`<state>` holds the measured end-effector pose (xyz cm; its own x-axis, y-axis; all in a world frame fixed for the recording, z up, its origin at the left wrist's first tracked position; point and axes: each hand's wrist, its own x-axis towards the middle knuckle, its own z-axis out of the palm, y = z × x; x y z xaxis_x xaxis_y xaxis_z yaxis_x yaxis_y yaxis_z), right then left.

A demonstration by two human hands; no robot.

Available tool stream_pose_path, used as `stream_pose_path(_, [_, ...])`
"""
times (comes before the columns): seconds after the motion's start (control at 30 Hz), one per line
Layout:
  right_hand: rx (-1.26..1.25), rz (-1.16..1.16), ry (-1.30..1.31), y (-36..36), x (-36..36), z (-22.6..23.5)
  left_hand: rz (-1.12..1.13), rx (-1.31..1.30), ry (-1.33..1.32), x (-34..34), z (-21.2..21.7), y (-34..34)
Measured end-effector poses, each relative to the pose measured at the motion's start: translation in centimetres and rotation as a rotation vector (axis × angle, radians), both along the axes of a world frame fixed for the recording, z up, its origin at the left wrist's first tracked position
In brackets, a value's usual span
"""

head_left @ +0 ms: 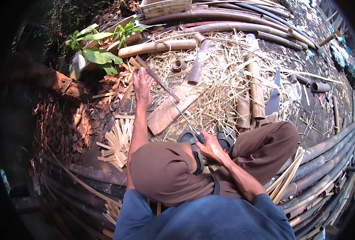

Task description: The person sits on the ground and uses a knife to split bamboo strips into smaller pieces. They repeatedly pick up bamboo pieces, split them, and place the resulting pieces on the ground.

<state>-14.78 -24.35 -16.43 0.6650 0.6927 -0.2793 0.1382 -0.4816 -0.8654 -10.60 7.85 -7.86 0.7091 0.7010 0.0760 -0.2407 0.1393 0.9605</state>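
Observation:
My right hand [210, 146] is closed around the black handle of a knife [186, 120] in front of my knees. Its thin blade points up and left across a wooden block [165, 110]. My left hand [142, 86] is raised past the block's left side, fingers stretched out. Right beside those fingers a brown bamboo strip [158, 79] slants down, its lower end at the block. A short, lighter strip [136, 63] shows just above the fingertips; whether the hand touches it I cannot tell. Split bamboo pieces [119, 141] lie heaped left of my knee.
Bamboo shavings [221, 80] cover the ground ahead. A bamboo tube [200, 61] lies beyond the block, and a saw [273, 96] with a dark blade lies to the right. Long bamboo poles [325, 160] are stacked at my right. A log [49, 82] and green leaves [97, 55] are at left.

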Motion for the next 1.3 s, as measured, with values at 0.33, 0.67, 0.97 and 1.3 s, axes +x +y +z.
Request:
stream_pose_path(0.33, [0.061,-0.141,-0.056,5.4,-0.4,-1.1,-0.14,0.151,-0.017,0.1,1.0,-5.8])
stream_pose_path(0.67, [0.173,-0.217,-0.067,4.8,-2.0,0.0,-0.173,0.052,-0.063,0.7,0.2,-5.1])
stream_pose_path(0.97, [0.185,-0.218,-0.025,9.0,2.7,-1.2,-0.291,0.187,-0.03,0.4,-0.3,-6.9])
stream_pose_path(1.3, [0.078,-0.106,0.151,5.3,6.5,-2.1,0.27,1.023,0.399,2.4,-2.8,-5.9])
